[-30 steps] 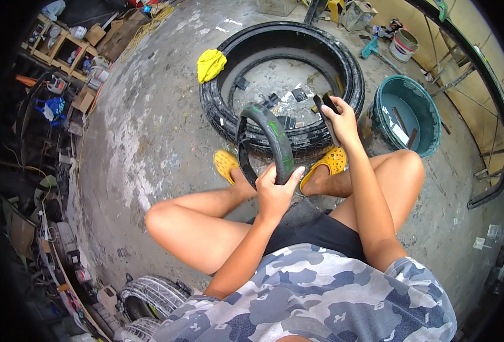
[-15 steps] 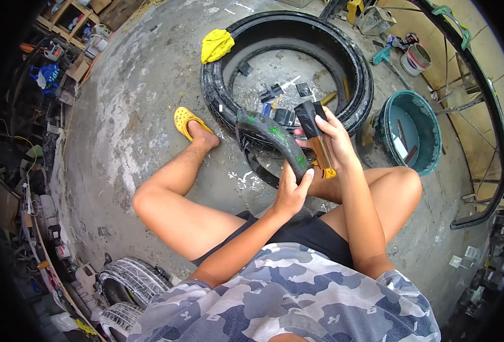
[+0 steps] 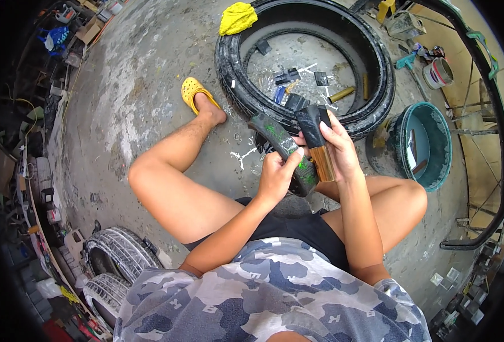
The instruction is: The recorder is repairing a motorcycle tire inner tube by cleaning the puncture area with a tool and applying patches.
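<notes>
I sit on the concrete floor with my knees up. My left hand (image 3: 277,174) grips a small black tyre (image 3: 277,142) with green marks, holding it upright in front of me. My right hand (image 3: 337,145) is closed on a tool with a black head and a wooden handle (image 3: 316,139), pressed against the tyre's upper side. A yellow clog (image 3: 192,91) is on my left foot.
A large black tyre (image 3: 371,51) lies flat ahead, with several small tools and parts inside its ring and a yellow cloth (image 3: 237,17) on its rim. A teal basin (image 3: 428,142) stands to the right. More tyres (image 3: 112,256) lie at lower left. Clutter lines the left edge.
I have lifted the small tyre closer to my body. My right hand has come back from the big tyre with the tool and set it against the small tyre. My left leg has stretched out.
</notes>
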### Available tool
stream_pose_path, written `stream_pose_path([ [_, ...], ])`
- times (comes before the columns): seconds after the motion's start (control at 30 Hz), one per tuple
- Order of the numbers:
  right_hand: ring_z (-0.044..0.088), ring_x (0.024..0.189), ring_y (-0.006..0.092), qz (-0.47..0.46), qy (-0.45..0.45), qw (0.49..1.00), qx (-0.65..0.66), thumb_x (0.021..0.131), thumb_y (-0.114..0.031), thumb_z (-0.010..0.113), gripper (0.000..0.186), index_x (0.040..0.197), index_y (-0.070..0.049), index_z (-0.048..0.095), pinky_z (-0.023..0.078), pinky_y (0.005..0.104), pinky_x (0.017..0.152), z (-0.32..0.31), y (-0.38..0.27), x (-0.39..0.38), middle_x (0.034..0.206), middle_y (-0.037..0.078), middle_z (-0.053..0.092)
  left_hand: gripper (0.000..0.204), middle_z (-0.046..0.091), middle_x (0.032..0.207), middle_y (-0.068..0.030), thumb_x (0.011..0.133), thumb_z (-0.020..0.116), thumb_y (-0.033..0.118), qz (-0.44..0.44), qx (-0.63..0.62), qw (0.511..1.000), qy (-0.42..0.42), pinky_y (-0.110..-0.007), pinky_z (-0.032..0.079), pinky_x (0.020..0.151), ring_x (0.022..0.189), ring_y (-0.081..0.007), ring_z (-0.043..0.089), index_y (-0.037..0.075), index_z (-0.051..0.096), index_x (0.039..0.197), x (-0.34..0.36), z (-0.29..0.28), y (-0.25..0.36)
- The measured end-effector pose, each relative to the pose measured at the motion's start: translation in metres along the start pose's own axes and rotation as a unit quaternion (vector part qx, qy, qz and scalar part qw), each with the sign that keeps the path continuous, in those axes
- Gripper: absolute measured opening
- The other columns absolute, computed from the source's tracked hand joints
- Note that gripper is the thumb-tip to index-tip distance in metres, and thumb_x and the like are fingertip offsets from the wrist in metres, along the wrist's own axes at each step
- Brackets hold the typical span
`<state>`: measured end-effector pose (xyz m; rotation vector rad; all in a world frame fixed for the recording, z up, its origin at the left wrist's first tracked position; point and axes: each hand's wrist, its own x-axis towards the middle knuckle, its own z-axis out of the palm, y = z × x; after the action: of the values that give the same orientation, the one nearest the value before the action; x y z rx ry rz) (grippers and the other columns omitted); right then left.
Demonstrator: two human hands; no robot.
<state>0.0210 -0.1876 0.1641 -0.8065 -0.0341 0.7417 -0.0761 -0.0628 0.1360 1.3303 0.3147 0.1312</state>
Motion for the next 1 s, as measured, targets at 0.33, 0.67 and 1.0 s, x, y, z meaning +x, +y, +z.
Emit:
stream_pose_path([
  [0.33, 0.072, 0.088, 0.0278, 0.002, -0.002, 1.000, -0.009, 0.098, -0.018, 0.055, 0.033, 0.126, -0.004, 0.045, 0.062, 0.0338, 0.069, 0.009, 0.006, -0.006, 0.104, 0.019, 0.067, 0.045, 0.062, 0.085, -0.0070, 0.101, 0.040, 0.044, -0.166, -0.213, 0.962, 0.034, -0.038, 0.054, 0.075, 0.079, -0.0176, 0.061, 0.003, 0.056, 0.097, 0.018, -0.017, 0.004],
  [0.67, 0.072, 0.089, 0.0287, -0.009, 0.011, 1.000, -0.028, 0.096, -0.016, 0.055, 0.035, 0.127, -0.002, 0.046, 0.061, 0.0343, 0.070, 0.003, 0.006, 0.001, 0.108, 0.018, 0.066, 0.048, 0.056, 0.114, -0.0089, 0.088, 0.067, 0.011, -0.058, -0.222, 0.973, -0.002, -0.034, 0.047, 0.092, 0.105, -0.0168, 0.057, 0.006, 0.042, 0.129, 0.017, -0.022, 0.001],
  [1.0, 0.069, 0.088, 0.0258, -0.021, 0.084, 0.996, -0.009, 0.097, -0.016, 0.055, 0.030, 0.124, -0.005, 0.050, 0.057, 0.0382, 0.084, -0.015, 0.032, 0.035, 0.098, 0.009, 0.064, 0.042, 0.066, 0.088, -0.0028, 0.097, 0.049, 0.044, -0.112, -0.147, 0.972, 0.144, -0.027, 0.046, 0.068, 0.079, -0.0127, 0.063, 0.005, 0.063, 0.102, 0.069, -0.053, -0.018],
])
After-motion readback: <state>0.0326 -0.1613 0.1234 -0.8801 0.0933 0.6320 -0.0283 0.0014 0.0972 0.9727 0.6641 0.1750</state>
